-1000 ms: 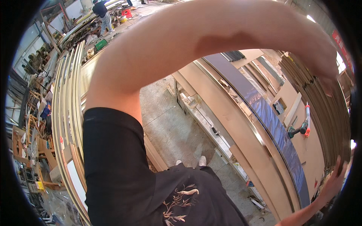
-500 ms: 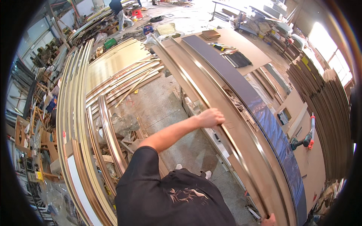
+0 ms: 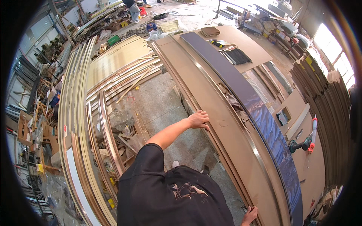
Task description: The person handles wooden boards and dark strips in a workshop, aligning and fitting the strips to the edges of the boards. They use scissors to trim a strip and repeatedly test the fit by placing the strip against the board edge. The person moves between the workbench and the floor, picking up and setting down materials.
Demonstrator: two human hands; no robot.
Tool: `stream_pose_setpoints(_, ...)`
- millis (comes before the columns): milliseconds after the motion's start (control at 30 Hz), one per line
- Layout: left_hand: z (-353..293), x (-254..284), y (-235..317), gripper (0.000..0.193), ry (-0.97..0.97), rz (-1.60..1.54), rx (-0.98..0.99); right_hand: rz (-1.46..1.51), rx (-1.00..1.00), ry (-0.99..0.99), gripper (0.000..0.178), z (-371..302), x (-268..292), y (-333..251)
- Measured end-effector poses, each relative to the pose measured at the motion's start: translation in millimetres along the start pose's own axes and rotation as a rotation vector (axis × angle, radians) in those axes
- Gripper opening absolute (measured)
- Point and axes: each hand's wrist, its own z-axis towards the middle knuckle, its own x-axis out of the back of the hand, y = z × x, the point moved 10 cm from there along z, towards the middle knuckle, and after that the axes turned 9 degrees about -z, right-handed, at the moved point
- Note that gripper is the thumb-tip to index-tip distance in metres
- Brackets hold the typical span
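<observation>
A long, thin brown metal trim strip [image 3: 226, 162] runs along the left edge of a brown board [image 3: 222, 120]. My left hand [image 3: 198, 120] is closed over the strip about midway along, its fingers curled across the top. Lower down, near the bottom of the view, my right hand [image 3: 249, 216] grips the strip's near part, with some of its fingers hidden. A narrow shiny metal strip [image 3: 256, 150] lies lengthwise on the board, farther right. Beyond it is a long dark purple-blue panel [image 3: 264, 116].
On the right lie a cordless drill [image 3: 298, 145] and a red-and-white caulking gun [image 3: 313, 135], beside a tall stack of brown sheets [image 3: 332, 113]. Long gold profiles [image 3: 81, 94] stand at left. Black strips [image 3: 235, 56] lie at the far end. Another person [image 3: 132, 11] is far off.
The trim strip has turned and come left and down onto the board's edge, its shiny face out of sight. Both hands moved left with it, and my right hand rose further into view.
</observation>
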Motion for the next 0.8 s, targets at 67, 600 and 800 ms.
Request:
stream_pose_setpoints(67,-1.8,1.2,-6.4,0.055,0.089,0.005,0.041,0.055,-0.001,0.018,0.038,7.4,-5.7,-3.8)
stream_pose_setpoints(600,-0.6,-11.3,-36.9,0.116,0.262,0.117,0.152,-0.180,-0.088,0.378,0.060,6.5,-42.1,-4.0)
stream_pose_setpoints(800,1.1,-11.8,-46.3,0.112,0.181,0.119,0.198,-0.034,0.013,0.356,0.062,33.0,-5.0,-59.9)
